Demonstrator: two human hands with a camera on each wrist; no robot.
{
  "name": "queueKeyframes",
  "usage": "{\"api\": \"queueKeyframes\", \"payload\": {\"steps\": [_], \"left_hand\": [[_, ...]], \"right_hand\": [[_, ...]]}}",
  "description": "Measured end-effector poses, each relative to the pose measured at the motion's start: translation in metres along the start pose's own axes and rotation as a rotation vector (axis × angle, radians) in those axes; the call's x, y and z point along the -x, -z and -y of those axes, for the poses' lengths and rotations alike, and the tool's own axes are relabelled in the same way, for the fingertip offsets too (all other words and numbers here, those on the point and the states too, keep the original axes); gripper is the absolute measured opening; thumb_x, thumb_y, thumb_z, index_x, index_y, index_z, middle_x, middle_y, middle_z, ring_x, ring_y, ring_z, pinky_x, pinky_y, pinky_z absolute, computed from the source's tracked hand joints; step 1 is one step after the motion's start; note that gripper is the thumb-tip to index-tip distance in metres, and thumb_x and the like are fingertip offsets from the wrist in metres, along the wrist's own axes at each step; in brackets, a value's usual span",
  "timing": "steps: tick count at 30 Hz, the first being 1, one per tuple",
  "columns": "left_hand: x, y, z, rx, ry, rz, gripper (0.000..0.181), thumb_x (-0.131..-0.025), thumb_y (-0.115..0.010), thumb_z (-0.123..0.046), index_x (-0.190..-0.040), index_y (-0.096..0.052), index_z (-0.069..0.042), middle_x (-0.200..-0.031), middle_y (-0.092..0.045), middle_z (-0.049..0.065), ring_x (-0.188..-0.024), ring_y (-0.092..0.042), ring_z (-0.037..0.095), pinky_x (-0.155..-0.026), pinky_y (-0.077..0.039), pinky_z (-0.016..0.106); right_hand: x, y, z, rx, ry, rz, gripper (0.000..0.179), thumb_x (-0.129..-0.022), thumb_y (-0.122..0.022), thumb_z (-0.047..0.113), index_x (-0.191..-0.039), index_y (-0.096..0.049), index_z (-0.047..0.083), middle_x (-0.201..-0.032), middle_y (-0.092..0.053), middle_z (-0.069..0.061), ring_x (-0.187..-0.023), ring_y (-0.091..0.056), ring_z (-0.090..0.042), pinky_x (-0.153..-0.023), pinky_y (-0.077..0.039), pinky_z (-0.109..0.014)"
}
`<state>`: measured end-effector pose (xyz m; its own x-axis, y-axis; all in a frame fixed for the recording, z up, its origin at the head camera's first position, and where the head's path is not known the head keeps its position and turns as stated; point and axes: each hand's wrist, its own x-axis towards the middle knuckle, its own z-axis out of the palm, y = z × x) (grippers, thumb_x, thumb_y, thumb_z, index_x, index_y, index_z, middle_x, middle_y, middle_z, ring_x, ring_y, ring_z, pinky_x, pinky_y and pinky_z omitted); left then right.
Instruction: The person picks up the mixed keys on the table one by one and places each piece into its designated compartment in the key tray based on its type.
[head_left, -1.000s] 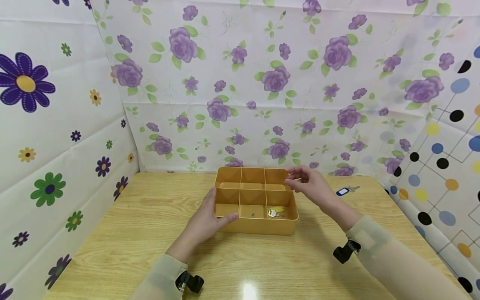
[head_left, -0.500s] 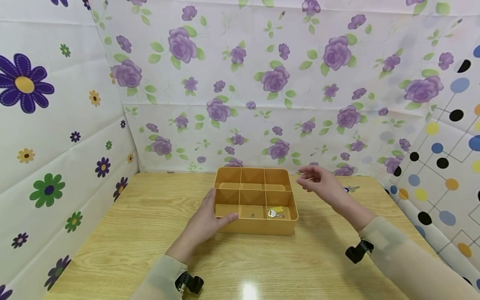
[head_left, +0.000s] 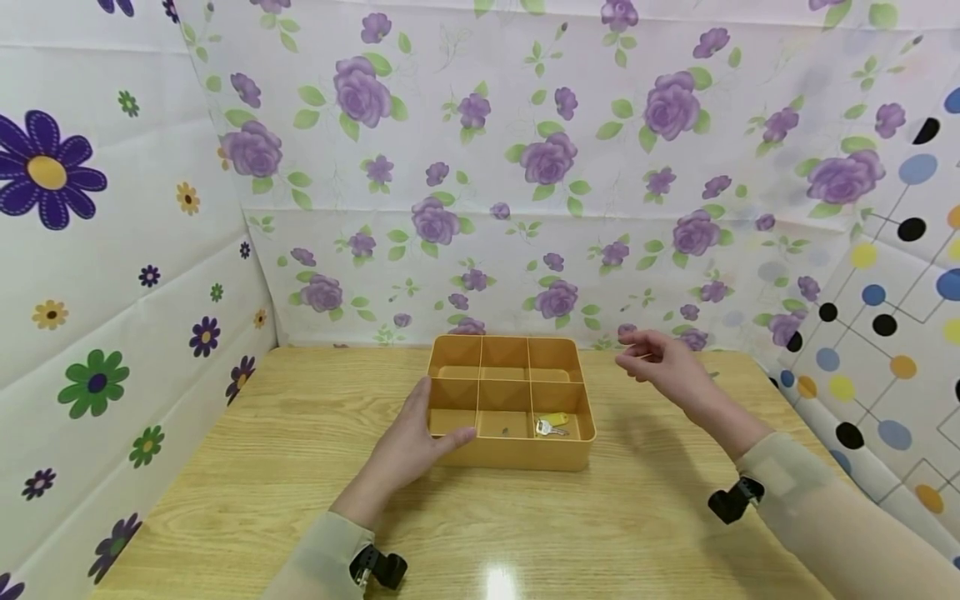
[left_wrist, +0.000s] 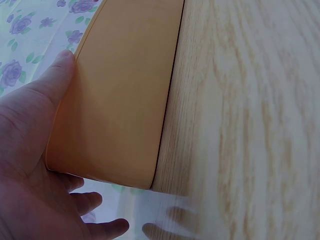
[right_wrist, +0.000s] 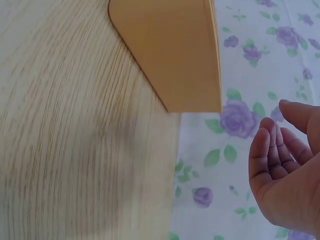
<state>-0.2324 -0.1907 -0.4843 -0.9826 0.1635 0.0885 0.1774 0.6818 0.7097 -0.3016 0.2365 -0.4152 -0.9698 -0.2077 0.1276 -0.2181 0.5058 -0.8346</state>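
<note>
An orange box with six compartments (head_left: 513,454) sits on the wooden table. My left hand (head_left: 405,442) rests against its front left corner, thumb along the front rim and fingers by the left side. In the left wrist view, the thumb (left_wrist: 57,75) lies at the rim and the other fingers spread past the corner. A silver key (head_left: 547,428) with a yellow tag (head_left: 554,418) lies in the front right compartment. My right hand (head_left: 671,371) hovers right of the box, fingers loosely bent, nothing in them. It hides most of another key behind it.
A tiny grey speck (head_left: 505,431) lies in the front middle compartment. Flowered cloth (head_left: 510,167) hangs right behind the table (head_left: 300,467), with patterned cloth at both sides. Black cameras are strapped to both wrists.
My right hand has moved right, away from the box's back right compartment, and now covers most of the blue-tagged key. My left hand and the box have stayed put.
</note>
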Motion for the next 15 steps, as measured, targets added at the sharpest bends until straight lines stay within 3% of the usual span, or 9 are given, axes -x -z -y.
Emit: {"api": "queueKeyframes", "payload": {"steps": [15], "left_hand": [[0.001, 0.001, -0.002, 0.003, 0.004, 0.004, 0.133, -0.092, -0.074, -0.078, -0.177, -0.001, -0.005, -0.184, -0.007, 0.019, -0.162, -0.029, 0.046, -0.126, -0.033, 0.065]], "right_hand": [[0.000, 0.026, -0.023, 0.076, -0.043, -0.031, 0.064, -0.111, -0.069, 0.042, -0.161, -0.053, 0.004, -0.133, -0.065, -0.019, -0.103, -0.069, -0.024, -0.080, -0.060, -0.032]]}}
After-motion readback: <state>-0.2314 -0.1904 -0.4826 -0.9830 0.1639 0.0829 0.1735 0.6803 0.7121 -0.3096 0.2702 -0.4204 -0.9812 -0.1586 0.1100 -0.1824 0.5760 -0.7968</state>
